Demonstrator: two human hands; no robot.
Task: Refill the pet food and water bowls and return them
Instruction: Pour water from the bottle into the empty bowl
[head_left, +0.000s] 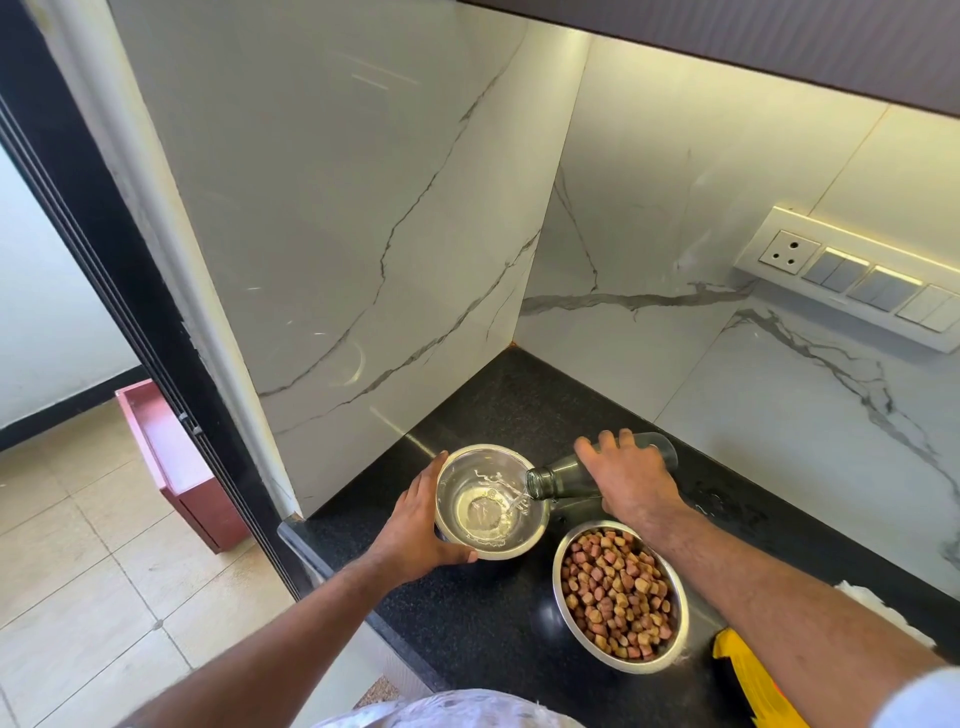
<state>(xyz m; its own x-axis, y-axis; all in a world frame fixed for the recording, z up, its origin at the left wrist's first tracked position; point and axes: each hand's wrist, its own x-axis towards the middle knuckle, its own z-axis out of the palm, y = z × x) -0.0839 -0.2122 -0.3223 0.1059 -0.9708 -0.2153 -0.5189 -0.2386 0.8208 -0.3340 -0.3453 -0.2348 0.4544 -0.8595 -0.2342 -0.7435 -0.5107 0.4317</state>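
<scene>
A steel water bowl (462, 467) stands on the black counter (498, 623), and water is streaming into it. My left hand (418, 525) grips the bowl's left side. My right hand (626, 475) holds a clear glass bottle (558, 480) tipped on its side, with its mouth over the bowl's right rim. A second steel bowl (621, 597) stands to the front right, filled with brown and reddish pet kibble. Most of the bottle's body is hidden behind my right hand.
White marble walls close the counter on the left and at the back. A switch and socket panel (852, 280) is on the right wall. A yellow bag (748, 680) and white paper (878, 613) lie at the front right. A maroon box (171, 462) leans by the sliding door.
</scene>
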